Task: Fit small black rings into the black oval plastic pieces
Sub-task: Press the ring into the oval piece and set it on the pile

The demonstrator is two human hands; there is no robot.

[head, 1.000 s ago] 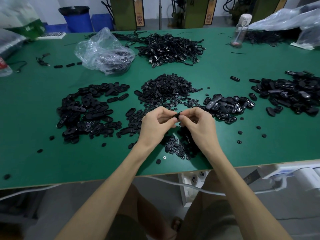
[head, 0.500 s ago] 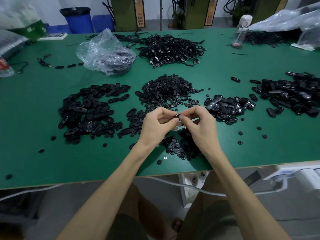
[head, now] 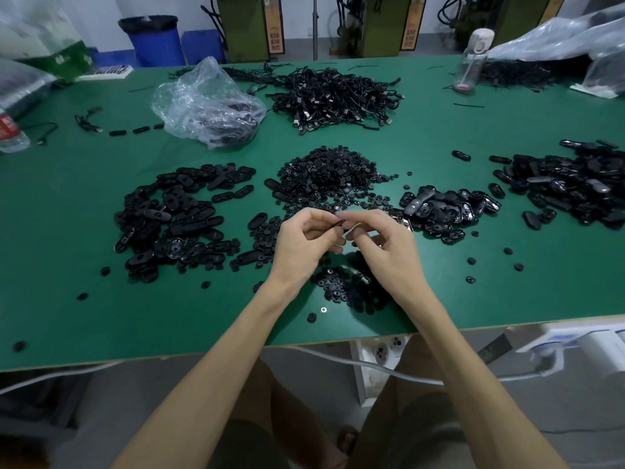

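Observation:
My left hand (head: 304,242) and my right hand (head: 385,248) meet above the green table (head: 67,231), fingertips pinched together on one small black oval piece (head: 341,223). Most of that piece is hidden by my fingers, and I cannot tell whether a ring sits in it. A heap of small black rings (head: 329,174) lies just beyond my hands. More rings (head: 348,286) are spread under my wrists. Piles of black oval pieces lie at the left (head: 176,214), right of my hands (head: 443,208) and at the far right (head: 568,187).
A clear plastic bag (head: 206,103) and a tangle of black cables (head: 334,96) lie farther back. A bottle (head: 471,62) stands at the back right. Loose rings dot the table near its front edge. A small screw (head: 323,310) lies near that edge.
Both hands have stayed joined over the same spot. The fingers have shifted slightly on the small black piece, and my right fingers have spread a little.

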